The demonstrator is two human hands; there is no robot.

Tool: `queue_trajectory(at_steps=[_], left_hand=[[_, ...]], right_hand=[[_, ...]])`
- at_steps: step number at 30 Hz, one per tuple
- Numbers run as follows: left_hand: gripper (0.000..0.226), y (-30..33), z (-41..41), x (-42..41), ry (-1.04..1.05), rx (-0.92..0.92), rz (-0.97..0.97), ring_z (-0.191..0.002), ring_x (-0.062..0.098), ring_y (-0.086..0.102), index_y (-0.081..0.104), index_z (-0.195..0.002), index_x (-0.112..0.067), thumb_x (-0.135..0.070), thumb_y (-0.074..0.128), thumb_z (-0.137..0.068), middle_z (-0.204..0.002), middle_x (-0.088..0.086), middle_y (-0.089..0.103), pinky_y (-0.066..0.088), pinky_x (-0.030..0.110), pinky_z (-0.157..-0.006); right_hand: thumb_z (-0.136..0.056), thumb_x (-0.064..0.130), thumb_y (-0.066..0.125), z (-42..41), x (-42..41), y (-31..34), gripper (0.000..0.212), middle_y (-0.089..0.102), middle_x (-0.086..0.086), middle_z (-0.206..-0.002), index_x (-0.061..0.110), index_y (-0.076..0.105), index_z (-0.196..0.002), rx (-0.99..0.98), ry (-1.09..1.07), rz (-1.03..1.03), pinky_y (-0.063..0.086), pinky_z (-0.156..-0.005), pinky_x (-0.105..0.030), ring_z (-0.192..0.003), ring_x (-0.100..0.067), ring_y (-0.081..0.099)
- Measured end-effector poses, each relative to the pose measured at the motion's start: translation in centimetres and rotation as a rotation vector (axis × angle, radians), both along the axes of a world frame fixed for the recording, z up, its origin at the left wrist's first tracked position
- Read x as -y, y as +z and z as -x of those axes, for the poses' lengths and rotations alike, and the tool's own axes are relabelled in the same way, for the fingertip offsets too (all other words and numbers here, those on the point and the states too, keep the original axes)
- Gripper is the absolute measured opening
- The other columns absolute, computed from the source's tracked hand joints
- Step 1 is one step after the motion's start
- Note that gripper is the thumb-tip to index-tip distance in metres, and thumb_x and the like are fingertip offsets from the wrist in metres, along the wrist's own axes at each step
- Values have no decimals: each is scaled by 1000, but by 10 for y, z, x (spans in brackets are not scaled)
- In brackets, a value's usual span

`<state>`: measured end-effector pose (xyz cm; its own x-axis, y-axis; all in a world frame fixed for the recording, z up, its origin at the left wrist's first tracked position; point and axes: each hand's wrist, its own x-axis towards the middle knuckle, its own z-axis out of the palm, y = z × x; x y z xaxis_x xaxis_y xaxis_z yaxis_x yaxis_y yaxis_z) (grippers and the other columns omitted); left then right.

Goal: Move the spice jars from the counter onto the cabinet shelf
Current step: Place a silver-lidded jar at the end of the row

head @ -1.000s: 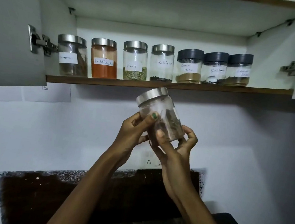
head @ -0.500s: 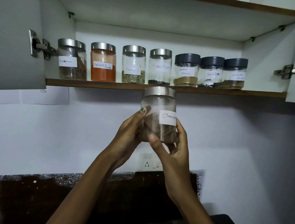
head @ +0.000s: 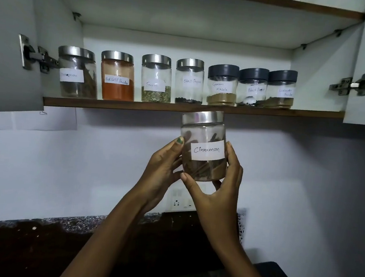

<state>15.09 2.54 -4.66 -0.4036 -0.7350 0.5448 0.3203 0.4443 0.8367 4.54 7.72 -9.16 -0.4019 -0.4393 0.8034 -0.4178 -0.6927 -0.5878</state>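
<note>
1. Both hands cup one jar between them. The left hand [head: 163,165] curls round its left side with the thumb lying up the glass; the right hand [head: 219,190] wraps the right side and base, thumb pressed across the lower front.

2. What they hold is a clear glass cinnamon jar with a brushed steel lid and a white handwritten label [head: 203,149]. It stands upright, long axis vertical, label facing the camera.

3. The jar sits in the air just below the front edge of the brown wooden cabinet shelf [head: 113,105], its lid nearly level with that edge, under the middle of the shelf. The way to the shelf is up and then away from the person; both hands are equally near.

4. On the shelf stands a row of seven labelled jars [head: 155,79]: four steel-lidded ones toward the left end, three dark-lidded ones toward the right, most close side by side.

5. Open room, as I judge it: a bare strip along the front edge before the row, a little at the right end beside the last dark-lidded jar [head: 281,89], and ample height above the lids.

6. The white cabinet doors [head: 8,45] stand open at both ends, clear of the path. The lid must first clear the shelf's front edge, the likeliest place to knock.
</note>
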Motion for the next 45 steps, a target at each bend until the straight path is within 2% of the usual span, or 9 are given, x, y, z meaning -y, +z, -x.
queue_trajectory(at_steps=[5,9,14,16,19,22,26,32,45], left_hand=[[40,4,38,3,2,59,92,-108,6,64,58,-123,-37,-46,49,-86,-117,-12,69,56,23,-81],[35,19,92,6,-28,135,214,-101,-6,64,49,-130,-38,-33,48,-95,-105,-27,68,52,12,-74],[49,36,169,11,-40,258,355,-122,4,51,35,-144,-30,-31,49,-97,-139,-7,50,47,19,-98],[49,41,196,15,26,333,472,-124,-2,43,29,-143,-34,-33,48,-97,-144,-11,40,37,8,-97],[69,52,237,22,157,495,635,-144,8,18,10,-152,-23,-43,45,-96,-159,-7,13,18,17,-108],[73,63,269,35,289,628,845,-147,16,7,6,-152,-21,-50,41,-96,-161,-4,-2,12,31,-116],[72,82,302,59,597,773,1154,-148,20,0,11,-152,-16,-54,36,-95,-161,3,-1,-2,39,-118],[78,93,321,95,789,930,1273,-148,20,-4,5,-152,-12,-60,27,-94,-161,5,0,-8,40,-118],[81,80,329,123,864,1007,1318,-147,19,-13,-5,-150,-12,-62,23,-93,-161,5,-5,-13,40,-117]], right_hand=[[-64,47,71,39,2,2,98,32,14,-138,35,16,-145,-32,-101,-28,34,-95,1,-127,9,34],[-65,37,77,97,11,14,101,28,27,-132,29,17,-146,-60,-221,33,29,-93,6,-121,23,28],[-68,27,79,175,27,37,103,27,21,-133,26,12,-147,-92,-362,72,26,-88,8,-119,20,27],[-70,24,80,204,36,50,104,29,14,-138,24,12,-149,-81,-378,75,27,-89,3,-123,9,28],[-73,23,78,252,53,76,102,31,-6,-146,17,11,-150,-81,-426,93,34,-97,-21,-131,-11,33],[-76,19,76,294,72,104,97,26,-14,-150,11,11,-149,-93,-495,100,31,-101,-29,-137,-23,29],[-81,20,71,335,104,132,96,20,-16,-151,16,5,-150,-77,-459,18,28,-109,-43,-139,-30,24],[-79,33,72,360,143,143,98,23,-18,-150,17,5,-149,-102,-469,-102,17,-113,-57,-137,-35,26],[-83,43,63,365,166,134,94,36,-14,-145,13,2,-149,-173,-592,-131,11,-112,-44,-134,-27,34]])
